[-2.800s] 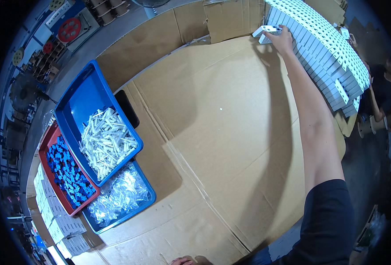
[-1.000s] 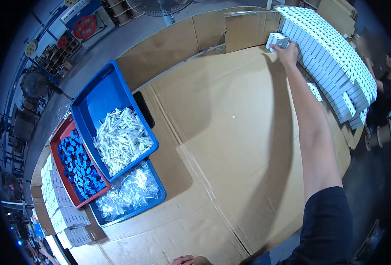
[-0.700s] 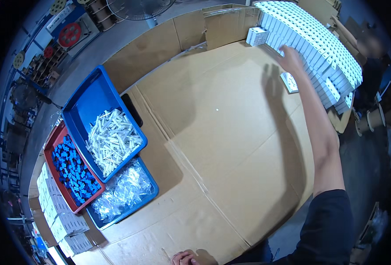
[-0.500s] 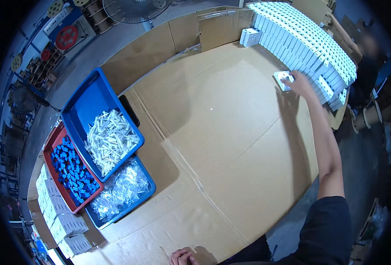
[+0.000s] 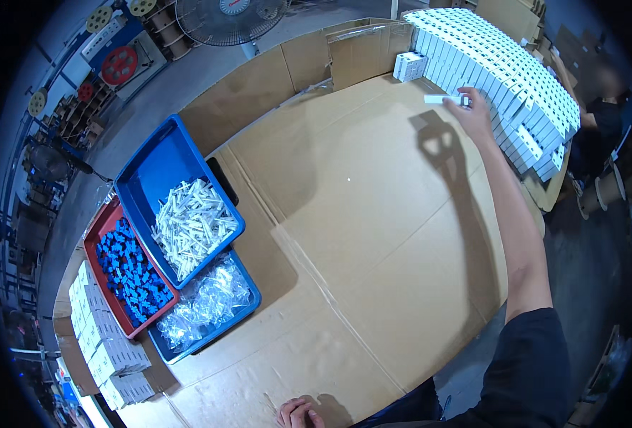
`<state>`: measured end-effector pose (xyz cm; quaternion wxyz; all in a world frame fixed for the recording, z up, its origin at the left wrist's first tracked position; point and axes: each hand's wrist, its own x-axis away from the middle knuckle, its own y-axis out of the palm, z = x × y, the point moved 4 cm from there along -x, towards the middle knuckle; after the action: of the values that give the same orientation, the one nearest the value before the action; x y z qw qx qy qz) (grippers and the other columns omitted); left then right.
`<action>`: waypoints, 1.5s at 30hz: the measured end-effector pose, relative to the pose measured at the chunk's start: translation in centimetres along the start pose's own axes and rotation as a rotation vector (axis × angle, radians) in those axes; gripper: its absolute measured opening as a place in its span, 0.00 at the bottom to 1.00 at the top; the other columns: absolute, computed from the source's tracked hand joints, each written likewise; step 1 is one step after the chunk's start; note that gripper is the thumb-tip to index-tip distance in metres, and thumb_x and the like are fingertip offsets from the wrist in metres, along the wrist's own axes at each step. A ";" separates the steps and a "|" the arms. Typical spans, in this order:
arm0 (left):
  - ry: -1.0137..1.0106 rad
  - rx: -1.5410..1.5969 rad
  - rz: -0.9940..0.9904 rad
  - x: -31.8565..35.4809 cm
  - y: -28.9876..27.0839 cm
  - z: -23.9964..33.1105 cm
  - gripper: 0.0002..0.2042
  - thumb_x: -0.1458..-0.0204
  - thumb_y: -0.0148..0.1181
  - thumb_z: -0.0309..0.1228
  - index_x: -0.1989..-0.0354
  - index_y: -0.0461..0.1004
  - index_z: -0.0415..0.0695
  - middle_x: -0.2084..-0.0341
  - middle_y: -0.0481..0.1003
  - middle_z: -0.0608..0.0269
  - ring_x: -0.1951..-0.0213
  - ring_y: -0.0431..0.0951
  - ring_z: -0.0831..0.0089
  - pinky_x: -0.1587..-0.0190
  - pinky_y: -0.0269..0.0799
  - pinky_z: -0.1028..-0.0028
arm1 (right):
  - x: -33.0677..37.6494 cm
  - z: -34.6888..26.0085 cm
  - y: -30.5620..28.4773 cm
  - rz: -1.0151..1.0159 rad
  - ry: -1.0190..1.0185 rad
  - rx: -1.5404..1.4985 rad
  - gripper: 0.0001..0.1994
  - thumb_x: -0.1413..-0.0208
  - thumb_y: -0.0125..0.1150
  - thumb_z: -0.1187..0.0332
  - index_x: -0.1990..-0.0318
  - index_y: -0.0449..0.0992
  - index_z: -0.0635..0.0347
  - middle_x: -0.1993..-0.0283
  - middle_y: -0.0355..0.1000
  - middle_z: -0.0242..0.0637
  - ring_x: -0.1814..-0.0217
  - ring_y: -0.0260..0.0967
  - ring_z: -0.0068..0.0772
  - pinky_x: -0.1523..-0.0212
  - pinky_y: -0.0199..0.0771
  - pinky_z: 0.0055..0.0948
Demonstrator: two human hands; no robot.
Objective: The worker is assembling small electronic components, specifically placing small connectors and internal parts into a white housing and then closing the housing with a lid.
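Note:
My right hand (image 5: 473,116) is closed on a flat white rectangular plastic piece (image 5: 439,99), gripped at its right end. The piece is in the air, edge-on, and its shadow falls on the cardboard below. Just beyond my hand stands a large block of stacked white pieces (image 5: 466,60) with small dark openings on their top faces. A small separate group of the same pieces (image 5: 409,66) stands at the left end of that block. My left hand (image 5: 299,412) rests at the near edge of the cardboard, fingers curled, with nothing visible in it.
Cardboard (image 5: 373,214) covers the table, with an upright cardboard wall (image 5: 259,85) at the back. On the left, a blue tray (image 5: 145,167) of white sticks overlaps a red tray (image 5: 109,285) of blue parts and another blue tray (image 5: 253,303) of clear bags. White boxes (image 5: 109,342) are stacked beside them.
My right hand has raised the white piece off the cardboard and turned it edge-on, moving slightly farther away and left. My left hand stays at the near edge. The whole view has shifted slightly.

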<state>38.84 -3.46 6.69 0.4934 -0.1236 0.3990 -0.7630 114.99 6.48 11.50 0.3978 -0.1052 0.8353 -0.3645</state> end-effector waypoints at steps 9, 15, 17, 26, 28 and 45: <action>0.016 -0.051 0.005 -0.3 0.0 0.1 0.07 0.44 0.60 0.22 0.57 0.78 0.40 0.56 0.78 0.50 0.51 0.77 0.51 0.45 0.72 0.55 | -6.5 3.2 4.9 -0.375 0.439 -0.219 0.26 0.35 0.64 0.48 0.57 0.80 0.71 0.75 0.76 0.39 0.81 0.73 0.26 0.81 0.73 0.27; 0.008 -0.058 0.037 0.1 0.2 -0.6 0.07 0.45 0.61 0.23 0.58 0.79 0.41 0.56 0.79 0.51 0.52 0.78 0.51 0.46 0.72 0.55 | -6.4 2.6 6.1 -0.244 0.618 -0.449 0.21 0.34 0.64 0.59 0.44 0.76 0.69 0.67 0.77 0.40 0.77 0.73 0.25 0.79 0.71 0.26; 0.007 -0.060 0.036 0.0 0.2 -0.6 0.07 0.45 0.61 0.23 0.58 0.79 0.41 0.57 0.79 0.52 0.52 0.78 0.51 0.46 0.72 0.55 | -6.5 2.4 6.1 -0.211 0.632 -0.418 0.19 0.34 0.64 0.59 0.45 0.77 0.66 0.66 0.76 0.36 0.75 0.72 0.22 0.78 0.70 0.24; -0.007 -0.074 0.016 0.0 0.3 -0.8 0.09 0.46 0.62 0.26 0.57 0.80 0.43 0.57 0.80 0.53 0.53 0.79 0.53 0.47 0.72 0.57 | -6.8 4.0 6.7 -0.085 0.714 -0.692 0.22 0.42 0.73 0.62 0.47 0.79 0.69 0.59 0.79 0.37 0.64 0.78 0.23 0.73 0.76 0.24; -0.008 -0.083 0.017 -0.1 0.3 -0.7 0.09 0.46 0.62 0.26 0.56 0.80 0.43 0.57 0.80 0.53 0.53 0.79 0.52 0.47 0.72 0.57 | -6.8 4.3 7.3 -0.193 0.744 -0.707 0.21 0.41 0.72 0.64 0.47 0.78 0.71 0.58 0.78 0.41 0.62 0.79 0.26 0.70 0.79 0.25; -0.003 -0.124 -0.001 -0.1 0.6 -0.9 0.10 0.51 0.63 0.22 0.59 0.79 0.43 0.58 0.80 0.52 0.53 0.79 0.52 0.49 0.74 0.56 | -8.7 6.2 11.2 -0.162 0.713 -0.974 0.34 0.48 0.81 0.57 0.38 0.72 0.64 0.41 0.72 0.36 0.43 0.72 0.30 0.52 0.81 0.27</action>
<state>38.75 -3.09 5.72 0.4849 -0.1550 0.4447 -0.7370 126.63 15.22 6.30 -0.0293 -0.2096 0.9772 0.0175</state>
